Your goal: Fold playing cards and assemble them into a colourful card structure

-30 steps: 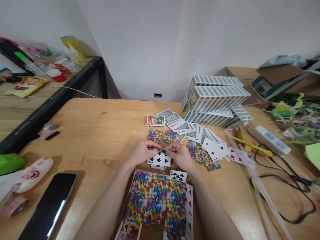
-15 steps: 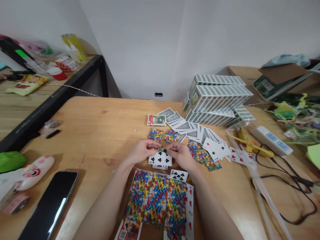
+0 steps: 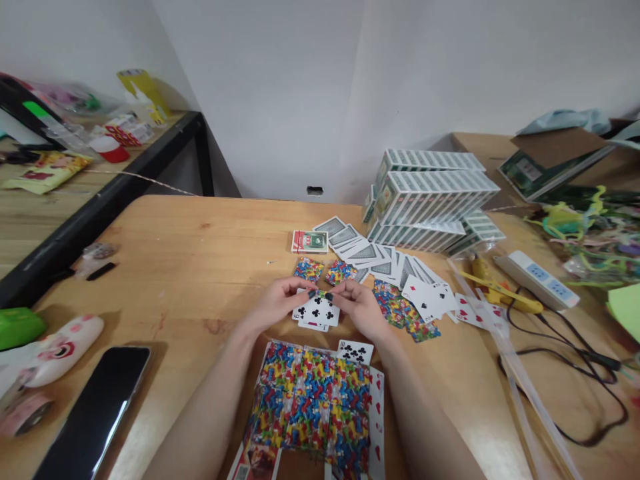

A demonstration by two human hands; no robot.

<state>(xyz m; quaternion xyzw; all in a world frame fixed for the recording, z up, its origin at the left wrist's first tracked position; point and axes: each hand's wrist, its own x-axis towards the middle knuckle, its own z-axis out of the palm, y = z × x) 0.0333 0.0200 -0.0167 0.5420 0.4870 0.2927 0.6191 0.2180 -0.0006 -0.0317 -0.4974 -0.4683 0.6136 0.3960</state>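
On the worktop (image 3: pixel 200 267), my left hand (image 3: pixel 275 303) and right hand (image 3: pixel 364 308) pinch a coloured piece (image 3: pixel 321 294) by a card (image 3: pixel 316 313) lying nine-to-three; boxes (image 3: pixel 440 197) at one o'clock hide their contents.

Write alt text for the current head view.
A person's left hand and right hand are close together at the far edge of a clubs card on a wooden table. Colourful patterned pieces lie nearer; fanned cards and stacked striped boxes sit beyond.
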